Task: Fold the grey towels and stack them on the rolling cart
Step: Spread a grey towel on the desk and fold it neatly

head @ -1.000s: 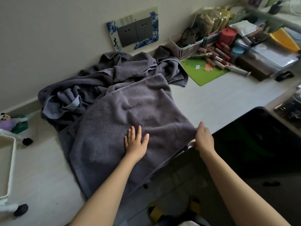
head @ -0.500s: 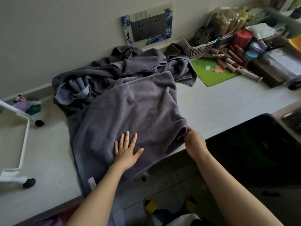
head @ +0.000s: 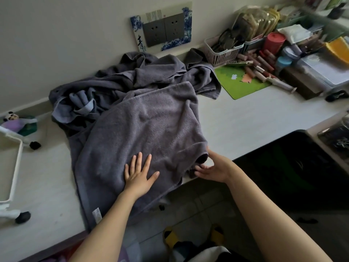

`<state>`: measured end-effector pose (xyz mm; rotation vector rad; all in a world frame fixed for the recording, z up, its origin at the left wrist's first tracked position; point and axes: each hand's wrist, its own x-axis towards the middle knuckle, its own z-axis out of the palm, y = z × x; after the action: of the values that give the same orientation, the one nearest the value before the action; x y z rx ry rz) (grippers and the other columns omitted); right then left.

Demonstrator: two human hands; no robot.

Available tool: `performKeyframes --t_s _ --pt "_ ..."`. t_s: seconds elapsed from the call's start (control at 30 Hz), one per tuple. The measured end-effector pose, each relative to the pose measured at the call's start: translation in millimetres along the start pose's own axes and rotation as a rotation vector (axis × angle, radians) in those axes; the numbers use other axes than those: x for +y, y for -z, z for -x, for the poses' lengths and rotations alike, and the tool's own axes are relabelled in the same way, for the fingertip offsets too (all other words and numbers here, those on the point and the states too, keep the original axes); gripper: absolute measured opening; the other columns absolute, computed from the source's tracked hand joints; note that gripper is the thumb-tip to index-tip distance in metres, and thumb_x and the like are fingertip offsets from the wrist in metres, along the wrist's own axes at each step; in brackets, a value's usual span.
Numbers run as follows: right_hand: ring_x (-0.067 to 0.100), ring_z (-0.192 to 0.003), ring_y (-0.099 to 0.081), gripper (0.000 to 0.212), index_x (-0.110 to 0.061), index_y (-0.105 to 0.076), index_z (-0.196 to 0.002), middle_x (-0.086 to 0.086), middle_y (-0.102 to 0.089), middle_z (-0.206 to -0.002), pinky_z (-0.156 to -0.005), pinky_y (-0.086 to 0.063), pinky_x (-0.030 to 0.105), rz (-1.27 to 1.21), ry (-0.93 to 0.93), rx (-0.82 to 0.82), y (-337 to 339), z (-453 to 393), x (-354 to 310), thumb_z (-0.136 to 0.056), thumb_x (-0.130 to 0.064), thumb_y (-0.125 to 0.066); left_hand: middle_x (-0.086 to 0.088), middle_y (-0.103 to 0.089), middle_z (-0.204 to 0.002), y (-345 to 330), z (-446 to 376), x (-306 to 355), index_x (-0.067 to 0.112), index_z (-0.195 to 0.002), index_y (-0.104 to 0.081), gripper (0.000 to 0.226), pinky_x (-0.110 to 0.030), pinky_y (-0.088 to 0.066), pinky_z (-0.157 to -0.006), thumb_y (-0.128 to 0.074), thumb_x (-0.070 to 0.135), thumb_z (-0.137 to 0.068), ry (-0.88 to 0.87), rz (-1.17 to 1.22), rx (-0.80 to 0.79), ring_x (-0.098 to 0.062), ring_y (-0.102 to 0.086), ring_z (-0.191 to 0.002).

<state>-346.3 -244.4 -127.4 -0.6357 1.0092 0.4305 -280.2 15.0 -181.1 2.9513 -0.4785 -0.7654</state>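
Note:
A grey towel [head: 143,129] lies spread flat on the white desk [head: 245,125], its near edge hanging over the front. My left hand [head: 138,175] presses flat on its near part, fingers spread. At the towel's rolled right corner, my right hand [head: 213,167] touches the fold with straight fingers, thumb above the fold. More crumpled grey towels [head: 151,72] are heaped behind, against the wall. The white rolling cart [head: 17,163] shows at the far left edge, with black wheels.
A green mat [head: 241,80], a pink basket [head: 222,52], a red tin [head: 273,41] and several small tubes and boxes crowd the desk's back right. A dark chair seat [head: 294,167] sits right of my arm. A panda toy [head: 13,120] lies near the cart.
The view has shifted, so the towel sits further right in frame. My right hand went from beside the corner to onto the rolled fold and now lies open against it. My left hand stays pressed flat.

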Motion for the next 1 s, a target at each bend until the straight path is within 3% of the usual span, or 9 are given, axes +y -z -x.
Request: performKeyframes --t_s 0.1,0.23,0.3,0.4,0.5,0.63,0.77,0.9,1.0 --pt "0.033 -0.088 -0.062 0.024 0.001 -0.058 -0.1 0.022 -0.057 -0.101 -0.064 -0.058 0.049 -0.315 -0.078 -0.13 -8.5 5.3 -3.0 -0.087 -0.018 -0.063 0.003 0.031 -0.153 -0.1 -0.8 0.0 0.038 -0.145 0.017 0.072 -0.044 0.015 -0.114 -0.024 0.063 -0.092 0.001 -0.005 0.001 -0.017 0.028 -0.14" --pt "0.015 -0.074 -0.057 0.007 0.001 -0.055 -0.086 0.01 -0.055 -0.08 -0.058 -0.055 0.025 -0.598 0.006 -0.126 -16.2 3.6 -13.5 -0.09 -0.005 -0.055 0.003 0.031 -0.153 0.1 -0.9 -0.7 0.038 -0.145 0.018 0.072 -0.045 0.015 -0.114 -0.024 0.064 -0.091 0.002 -0.006 0.001 -0.017 0.028 -0.14" --pt "0.017 -0.077 -0.058 0.01 0.004 -0.056 -0.094 0.012 -0.055 -0.087 -0.065 -0.055 0.026 -0.652 0.148 -0.097 -10.3 0.7 -23.7 -0.092 -0.003 -0.05 0.003 0.032 -0.152 -0.1 -1.2 -0.6 0.038 -0.144 0.018 0.073 -0.044 0.015 -0.114 -0.024 0.064 -0.091 0.0 -0.007 0.004 -0.016 0.029 -0.14" --pt "0.015 -0.091 -0.055 0.033 -0.007 -0.054 -0.124 0.011 -0.052 -0.105 -0.085 -0.049 0.026 -0.548 0.475 -0.002 5.1 9.4 -42.0 -0.094 0.001 -0.044 0.004 0.033 -0.151 -0.5 -0.9 -0.1 0.039 -0.144 0.02 0.072 -0.044 0.016 -0.114 -0.022 0.065 -0.091 -0.008 0.0 0.003 -0.015 0.031 -0.139" --pt "0.015 -0.108 -0.048 0.043 -0.016 -0.053 -0.129 0.006 -0.051 -0.103 -0.099 -0.039 0.026 -0.398 0.688 0.064 14.8 17.9 -47.8 -0.091 0.003 -0.045 0.004 0.033 -0.152 -2.4 -1.1 -0.9 0.038 -0.144 0.019 0.072 -0.044 0.016 -0.114 -0.021 0.065 -0.091 -0.006 -0.001 0.016 -0.015 0.031 -0.139" --pt "0.027 -0.124 -0.046 0.047 -0.013 -0.053 -0.13 0.015 -0.05 -0.131 -0.101 -0.042 0.033 -0.417 0.586 0.261 14.3 2.9 -32.7 -0.088 0.008 -0.047 0.006 0.034 -0.149 -2.5 -1.5 -1.5 0.037 -0.143 0.021 0.084 -0.044 0.015 -0.114 -0.005 0.078 -0.074 0.0 -0.005 0.021 -0.014 0.029 -0.139" --pt "0.024 -0.113 -0.051 0.054 -0.011 -0.041 -0.139 0.016 -0.055 -0.113 -0.075 -0.053 0.027 -0.626 0.493 0.244 26.1 -3.0 -51.7 -0.089 0.009 -0.043 0.01 0.038 -0.145 -3.0 -3.1 -2.9 0.038 -0.139 0.027 0.091 -0.043 0.015 -0.114 0.006 0.079 -0.061 -0.003 -0.01 0.011 -0.013 0.031 -0.139" --pt "0.023 -0.117 -0.05 0.048 -0.01 -0.051 -0.13 0.015 -0.051 -0.113 -0.096 -0.047 0.03 -0.704 0.627 0.216 37.5 16.0 -75.6 -0.087 0.01 -0.046 0.007 0.039 -0.146 -2.5 -2.5 -6.5 0.038 -0.135 0.031 0.081 -0.043 0.016 -0.114 -0.004 0.077 -0.073 -0.014 -0.044 -0.006 -0.009 0.036 -0.132" --pt "0.022 -0.11 -0.055 0.045 -0.011 -0.06 -0.121 0.011 -0.059 -0.114 -0.095 -0.046 0.026 -0.404 0.627 0.495 33.7 5.2 -53.4 -0.08 0.009 -0.058 0.01 0.044 -0.14 -3.2 -1.0 -8.8 0.041 -0.133 0.033 0.084 -0.042 0.017 -0.113 0.004 0.08 -0.065 -0.037 -0.043 -0.009 -0.008 0.038 -0.13"
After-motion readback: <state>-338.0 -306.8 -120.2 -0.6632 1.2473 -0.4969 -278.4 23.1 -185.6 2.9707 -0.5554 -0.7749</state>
